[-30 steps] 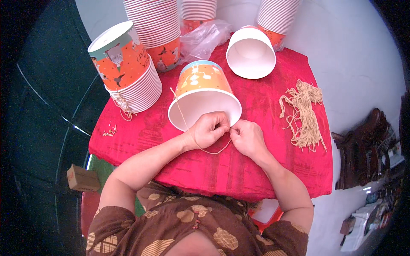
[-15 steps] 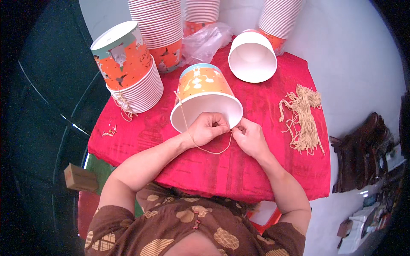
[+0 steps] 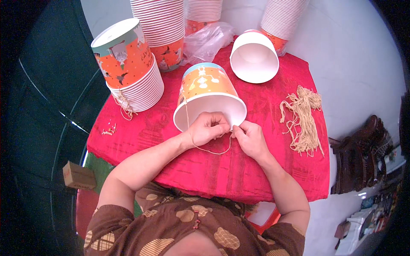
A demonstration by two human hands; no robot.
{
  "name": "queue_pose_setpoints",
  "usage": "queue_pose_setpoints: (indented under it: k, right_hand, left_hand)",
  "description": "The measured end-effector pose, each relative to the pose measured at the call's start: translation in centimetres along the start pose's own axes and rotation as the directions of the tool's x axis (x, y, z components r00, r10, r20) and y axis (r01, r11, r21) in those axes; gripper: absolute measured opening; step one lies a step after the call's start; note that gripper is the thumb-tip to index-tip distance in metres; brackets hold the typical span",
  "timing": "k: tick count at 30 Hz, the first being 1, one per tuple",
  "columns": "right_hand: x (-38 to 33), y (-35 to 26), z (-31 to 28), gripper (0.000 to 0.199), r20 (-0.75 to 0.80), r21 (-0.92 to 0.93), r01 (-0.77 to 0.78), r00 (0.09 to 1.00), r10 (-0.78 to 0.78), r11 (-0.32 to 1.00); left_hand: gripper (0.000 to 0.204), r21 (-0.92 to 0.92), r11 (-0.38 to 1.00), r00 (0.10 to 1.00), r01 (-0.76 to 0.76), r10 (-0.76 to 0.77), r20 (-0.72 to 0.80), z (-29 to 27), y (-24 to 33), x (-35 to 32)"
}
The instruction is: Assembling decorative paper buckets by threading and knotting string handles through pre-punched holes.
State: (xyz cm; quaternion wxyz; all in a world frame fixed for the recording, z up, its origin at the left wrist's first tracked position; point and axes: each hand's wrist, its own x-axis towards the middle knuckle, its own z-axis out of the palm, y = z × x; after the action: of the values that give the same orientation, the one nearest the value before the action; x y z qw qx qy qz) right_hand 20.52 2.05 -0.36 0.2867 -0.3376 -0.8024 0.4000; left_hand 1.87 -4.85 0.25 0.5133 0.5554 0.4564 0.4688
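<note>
An orange paper bucket (image 3: 207,83) with a teal base band lies tilted on the table, its white mouth facing me. A thin tan string (image 3: 210,151) is attached at the left side of its rim and hangs in a loop to my fingers. My left hand (image 3: 209,128) is at the mouth, thumb and fingers pinched close to the lower right rim. At that same rim spot my right hand (image 3: 250,136) pinches the string's end between thumb and forefinger. The fingertips nearly meet, and the exact point where the string meets the rim is hidden by them.
Nested buckets with string (image 3: 134,72) stand at left; taller bucket stacks (image 3: 160,25) rise behind. A white-mouthed bucket (image 3: 255,59) lies at the back right near a clear plastic bag (image 3: 209,42). A tan string bundle (image 3: 305,121) rests on the red tablecloth (image 3: 273,170).
The bucket in front of me sits slightly farther right in the view. Both hands keep their pinch at its rim, and the right fingers have shifted a little.
</note>
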Motion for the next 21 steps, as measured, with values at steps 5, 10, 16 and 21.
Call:
queue_pose_setpoints:
  k: [5,10,16,21]
  right_hand:
    - [-0.2,-0.4,0.3,0.019,-0.092,0.150,0.016,0.996,-0.002,0.989]
    - [-0.2,-1.0,0.0,0.017,-0.218,0.189,0.057,0.976,-0.014,0.980]
    - [-0.2,-0.6,0.0,0.022,-0.295,0.328,0.088,0.955,0.013,0.941]
    - [-0.2,-1.4,-0.1,0.022,-0.331,0.352,0.096,0.943,0.028,0.931]
  left_hand:
    - [0.017,0.204,0.873,0.890,-0.443,0.456,-0.020,0.3,0.3,-0.7]
    - [0.021,0.239,0.834,0.865,-0.497,0.500,0.052,0.5,0.7,-1.6]
    - [0.034,0.279,0.908,0.947,-0.312,0.319,0.018,0.6,0.5,-1.5]
    - [0.042,0.254,0.964,0.990,-0.082,0.107,-0.089,0.4,0.9,-1.3]
